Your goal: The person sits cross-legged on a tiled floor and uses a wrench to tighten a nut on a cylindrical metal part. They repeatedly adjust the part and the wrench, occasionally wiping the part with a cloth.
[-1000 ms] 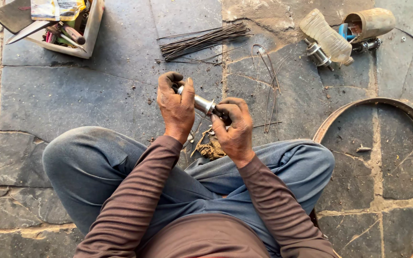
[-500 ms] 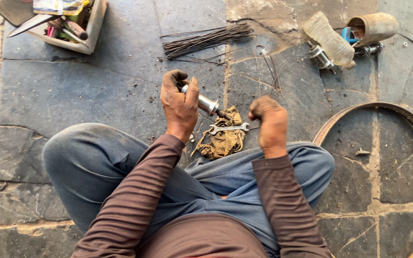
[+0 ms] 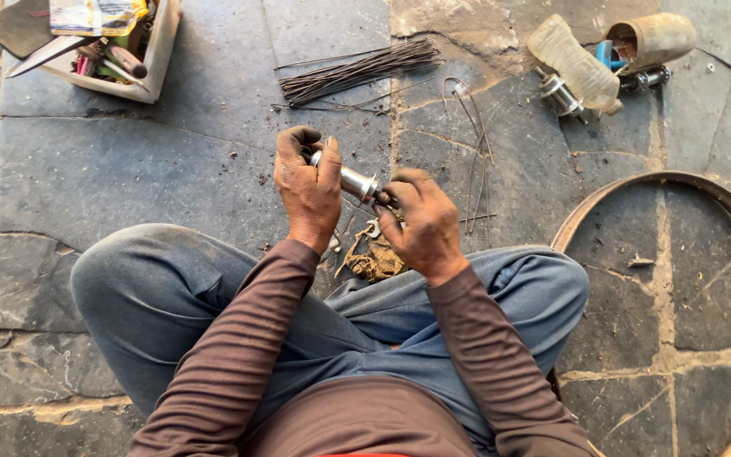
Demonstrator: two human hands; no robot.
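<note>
The left hand [image 3: 309, 188] grips a metal wheel hub [image 3: 355, 183]; the right hand [image 3: 420, 222] pinches its axle end (probably threading something). Spokes [image 3: 357, 72] beyond lie unused.

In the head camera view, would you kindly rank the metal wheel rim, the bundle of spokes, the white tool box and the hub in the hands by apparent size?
1. metal wheel rim, partly cut off
2. white tool box, also cut off, and bundle of spokes: too alike to rank
3. hub, though nearer the camera
</note>
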